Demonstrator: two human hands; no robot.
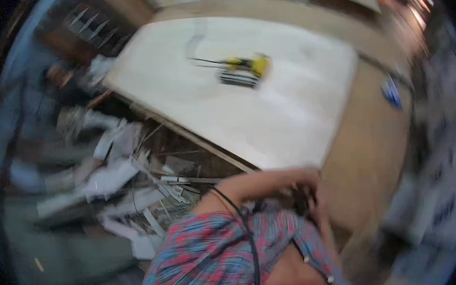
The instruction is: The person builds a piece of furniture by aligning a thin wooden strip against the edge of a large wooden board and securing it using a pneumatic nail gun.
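Note:
My left forearm reaches across my checked shirt, and my left hand (308,180) is near the near corner of a white sheet (202,101). My right hand (322,210) is close below it, in front of my body. Both hands are smeared by motion, and their fingers do not show clearly. Something dark (301,202) lies between them, too blurred to name. Away from both hands, a yellow and black power tool (243,68) rests on the sheet, with a dark cord or rod running from its left side.
The sheet lies on a larger brown board (372,146). Left of its edge, white and wooden offcuts (114,179) are heaped. A blue and white item (391,93) lies at the right. A person (62,75) is at the far left. A dark cable (247,238) hangs over my shirt.

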